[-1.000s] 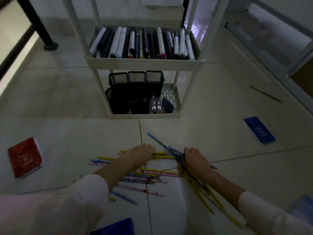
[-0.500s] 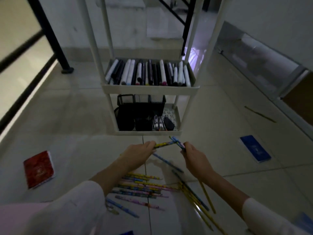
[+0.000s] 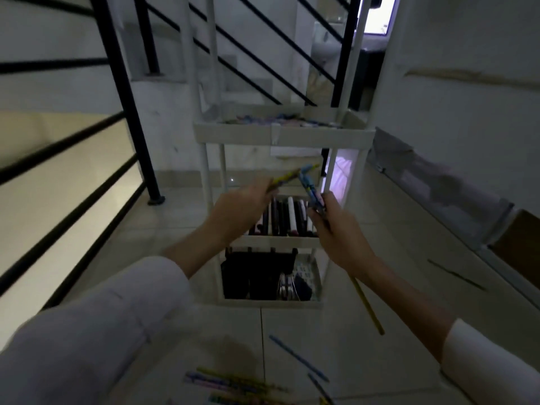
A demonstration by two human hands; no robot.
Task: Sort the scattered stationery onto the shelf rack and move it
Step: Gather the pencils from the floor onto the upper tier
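Pencil bundle (image 3: 310, 189) clenched in your right grip (image 3: 339, 232), tips up, one tail hanging below wrist. Yellow pencil (image 3: 285, 178) pinched in your left grip (image 3: 238, 210), crossing bundle, likely joining it for single load. Both raised before shelf rack (image 3: 280, 135), between top tray and marker tier (image 3: 289, 217). More pencils (image 3: 230, 382) loose on floor (image 3: 380, 229)

Long white sleeves cover both arms; the left sleeve (image 3: 96, 325) is loose and softly creased, ending partway along the forearm; the right sleeve (image 3: 482, 355) ends in a plain cuff; left hand (image 3: 239, 206) and right hand (image 3: 336, 232) are bare.
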